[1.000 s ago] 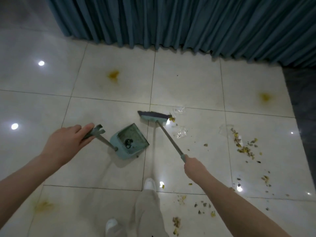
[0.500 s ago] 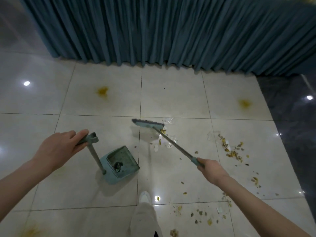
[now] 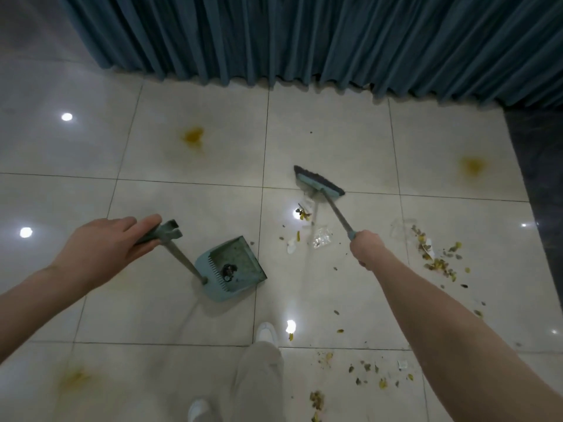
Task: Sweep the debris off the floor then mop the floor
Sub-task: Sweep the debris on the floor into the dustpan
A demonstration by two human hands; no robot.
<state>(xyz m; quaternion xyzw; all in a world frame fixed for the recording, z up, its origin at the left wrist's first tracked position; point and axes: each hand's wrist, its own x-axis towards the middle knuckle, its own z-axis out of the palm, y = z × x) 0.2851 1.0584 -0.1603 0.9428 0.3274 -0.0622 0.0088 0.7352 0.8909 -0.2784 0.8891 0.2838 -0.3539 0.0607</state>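
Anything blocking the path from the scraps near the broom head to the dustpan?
Nothing visible does: only bare floor tile lies between the scraps and the dustpan, whose open edge faces them.

Teal pleated curtain (image 3: 304, 38) hangs across the back of the rm, its hem meeting the floor (image 3: 329, 141). Glossy cream tile runs out from the curtain, lg square slabs w/ thin dark grout lines (image 3: 268, 132). At the curtain's right end the pale tile gives way to a dark grey polished strip (image 3: 542, 184). Yellow-brown marks stain the tile: one stain (image 3: 193, 136) near the hem under the curtain's left half, a second stain (image 3: 472, 166) near its right end, a third stain (image 3: 74, 379) far from the curtain at bottom left. Overhead lights show only as round white reflections (image 3: 66, 117) on the gloss, scattered well out from the curtain. Light dim, cool.
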